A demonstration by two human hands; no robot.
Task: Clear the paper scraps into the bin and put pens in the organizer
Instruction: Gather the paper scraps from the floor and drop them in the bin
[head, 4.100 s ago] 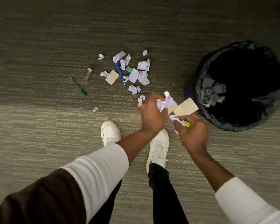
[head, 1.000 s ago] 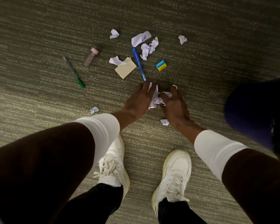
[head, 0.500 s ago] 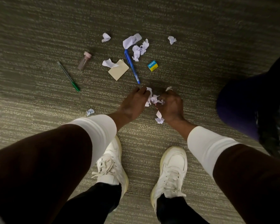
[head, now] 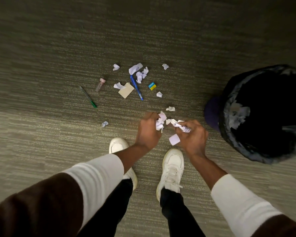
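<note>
My left hand [head: 148,131] is shut on crumpled white paper scraps [head: 161,122]. My right hand [head: 192,136] grips more scraps [head: 181,125], and a flat piece [head: 174,139] hangs under it. Both hands are raised above the carpet, left of the bin [head: 265,115], which has a black liner with scraps inside. On the floor beyond lie a blue pen [head: 136,87], a green pen [head: 88,97], a tan sticky note [head: 126,90] and several loose scraps [head: 141,75]. No organizer is in view.
A small clear vial with a pink cap [head: 100,84] and a yellow-blue eraser [head: 152,86] lie among the litter. My white shoes [head: 172,166] stand just under the hands. Single scraps lie at left [head: 105,124] and near the hands [head: 170,108].
Both hands have lifted off the carpet with the gathered scraps. The view has risen and the bin has come into sight at the right.
</note>
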